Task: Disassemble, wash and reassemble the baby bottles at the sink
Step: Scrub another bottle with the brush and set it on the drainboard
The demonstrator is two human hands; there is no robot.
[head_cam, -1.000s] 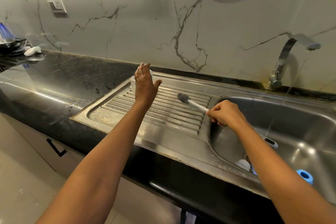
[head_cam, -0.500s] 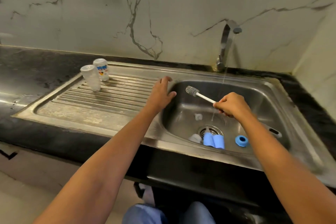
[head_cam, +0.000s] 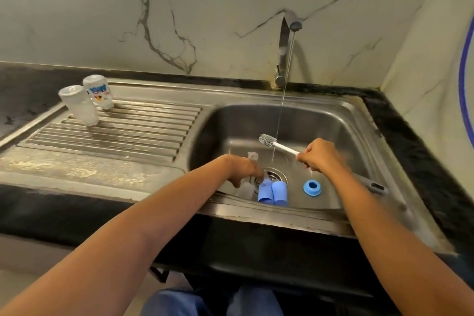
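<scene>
Steel sink [head_cam: 333,120] occupies the centre right of the frame, and the tap [head_cam: 283,46] runs a thin stream of water [head_cam: 280,110] into it. My right grip [head_cam: 320,155] is closed round the white handle of the bottle brush [head_cam: 268,140], whose grey bristle head points to the upper left, just beside the stream. My left grip [head_cam: 243,169] is low in the basin at the drain [head_cam: 275,176], fingers pointing down by the left of two blue caps [head_cam: 280,194] lying side by side. It is blurred, so I cannot tell whether it holds anything. A blue ring [head_cam: 312,187] lies right of the caps, apart from them. A clear teat [head_cam: 252,155] lies just behind my left grip. On the draining board [head_cam: 115,136] at upper left, a clear bottle [head_cam: 78,105] and a printed bottle [head_cam: 98,92] stand inverted, just beside each other. A black table [head_cam: 38,213] surrounds the sink.
</scene>
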